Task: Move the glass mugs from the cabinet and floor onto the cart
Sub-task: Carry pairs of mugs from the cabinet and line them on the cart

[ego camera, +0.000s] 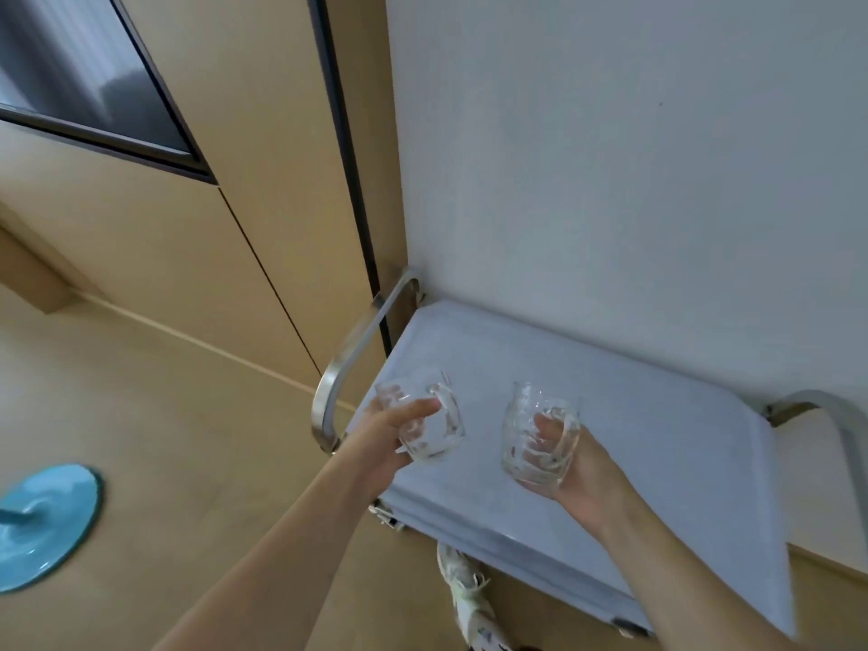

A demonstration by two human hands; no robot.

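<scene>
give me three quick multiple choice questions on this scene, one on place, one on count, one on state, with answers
1. Where are the glass mugs?
A. over the cart top
B. on the floor
C. inside a cabinet

2. How many mugs are in view?
A. one
B. two
C. four

3. What is the right hand doing?
A. hanging idle
B. pushing the cart handle
C. gripping a mug

Answers:
1 A, the left mug and right mug are above the cart.
2 B, one per hand.
3 C, the right hand wraps its mug; the left hand does likewise.
</scene>
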